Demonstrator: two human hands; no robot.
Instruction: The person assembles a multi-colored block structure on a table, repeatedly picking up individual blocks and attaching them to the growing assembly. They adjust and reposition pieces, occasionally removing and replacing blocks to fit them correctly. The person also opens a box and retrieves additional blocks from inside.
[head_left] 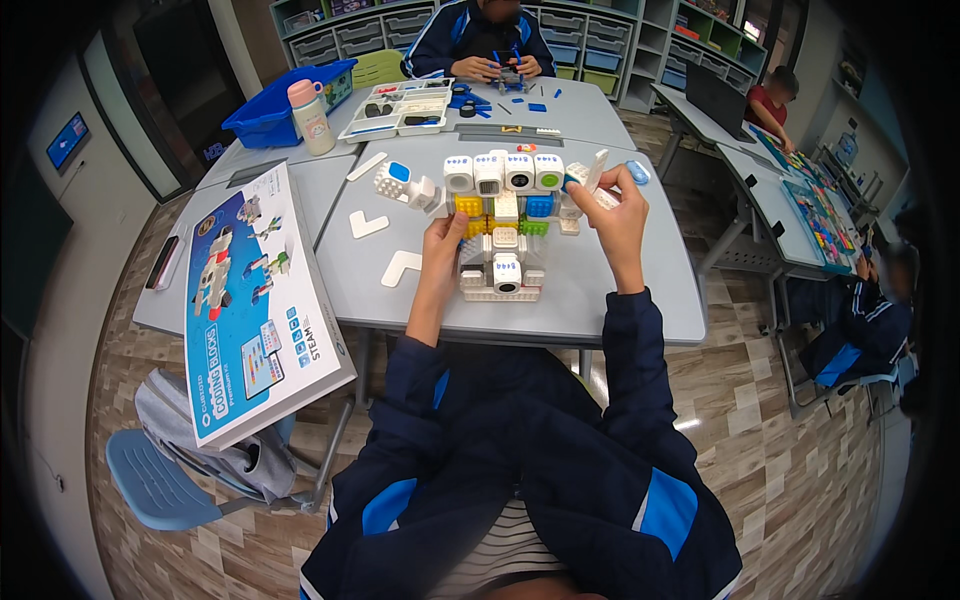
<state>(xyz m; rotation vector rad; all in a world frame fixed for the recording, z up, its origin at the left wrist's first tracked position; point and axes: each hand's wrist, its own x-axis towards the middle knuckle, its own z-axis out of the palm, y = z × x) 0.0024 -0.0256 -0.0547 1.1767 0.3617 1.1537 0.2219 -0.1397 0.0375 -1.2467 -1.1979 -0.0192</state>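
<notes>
The block model (507, 206) stands upright near the front edge of the grey bench (640, 300). The left hand (440, 258) holds its left side, fingertips by the yellow blocks; the right hand (622, 215) pinches a white piece (594, 170) at its right side. Small blue printed marks top the model's white cubes, probably too small to read reliably here. At left, a big box (235, 320) carries bold white lettering on a blue panel, dark lettering along its white end, and pictures of built models.

Two flat L-shaped pieces (385, 245) lie left of the model. Farther back are a pink-lidded bottle (311, 117), a blue bin (245, 128) and a white compartment tray (437, 91). A co-worker (480, 35) sits across, before drawer shelving (375, 30). A blue chair (160, 480) stands on the wood-patterned floor (770, 440).
</notes>
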